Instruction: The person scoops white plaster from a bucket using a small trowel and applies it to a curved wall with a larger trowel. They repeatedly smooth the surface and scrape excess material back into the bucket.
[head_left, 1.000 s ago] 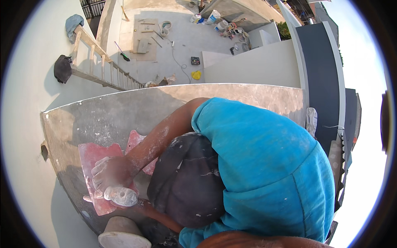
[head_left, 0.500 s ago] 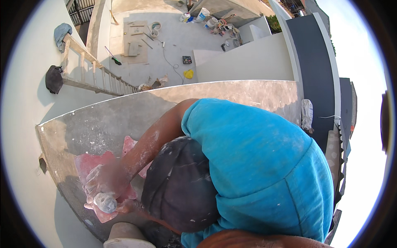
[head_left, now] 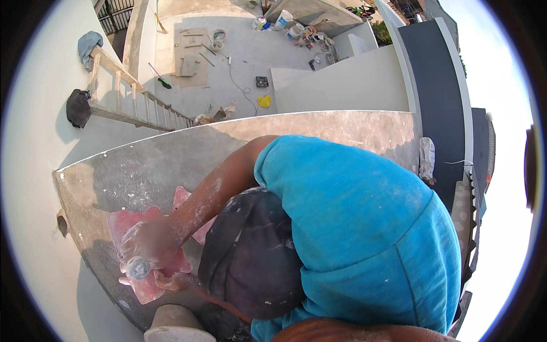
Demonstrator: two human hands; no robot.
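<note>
My right arm, in a blue sleeve, reaches left across the ledge. The right hand (head_left: 149,244) is blurred and dusted white. It is closed on a round-ended grey-white object (head_left: 138,268), whose kind I cannot make out. Under it lies a pink sheet (head_left: 126,221) with ragged edges, smeared white. My left hand (head_left: 172,281) comes from below, its fingers pinched at the sheet's near edge; its forearm partly passes behind a dark, cloth-covered rounded form (head_left: 250,256), apparently my knee. Another pink piece (head_left: 181,196) shows beside the right forearm.
The grey ledge (head_left: 154,165) is spattered white. A pale bucket (head_left: 175,325) stands below the hands. A ladder (head_left: 134,105) leans at the white wall (head_left: 34,188), cloths on its ends. On the lower floor lie boards (head_left: 188,66), a cable, a yellow item (head_left: 264,101) and several buckets (head_left: 282,20).
My right hand has turned slightly, and the round-ended object has moved a little left and up. The left hand now shows apart from it. The whole view has shifted slightly.
</note>
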